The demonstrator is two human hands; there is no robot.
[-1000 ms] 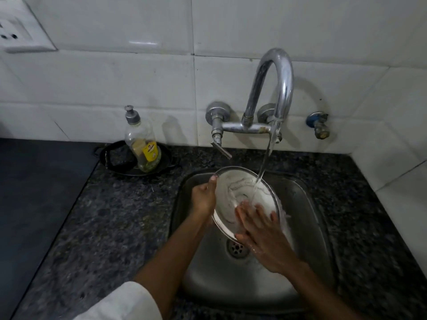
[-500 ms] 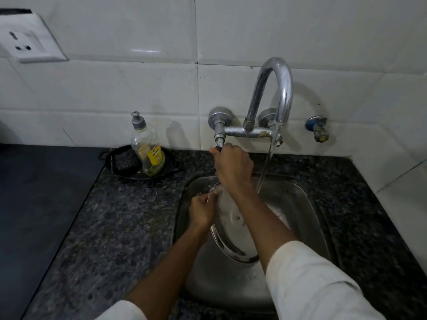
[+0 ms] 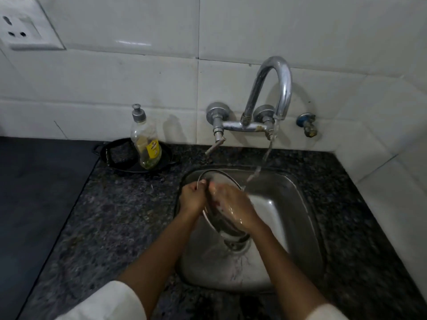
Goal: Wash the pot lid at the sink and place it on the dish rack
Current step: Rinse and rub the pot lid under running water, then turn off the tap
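The round steel pot lid (image 3: 227, 229) stands tilted on edge in the steel sink (image 3: 298, 215), its lower rim near the drain. My left hand (image 3: 193, 199) grips the lid's upper left rim. My right hand (image 3: 233, 204) lies flat against the lid's wet inner face, fingers spread. Water runs from the curved tap (image 3: 275, 88) and lands just right of the lid's top edge. My hands hide much of the lid. No dish rack is in view.
A dish soap bottle (image 3: 145, 142) stands in a black tray (image 3: 122, 155) with a scrub pad, left of the sink. Dark granite counter (image 3: 111, 218) surrounds the sink. A small valve (image 3: 308, 125) and a wall socket (image 3: 25, 28) sit on the white tiles.
My right hand left the tap handle and came back down onto the lid's inner face. The suds seen a second ago are gone from the lid. Water keeps running.
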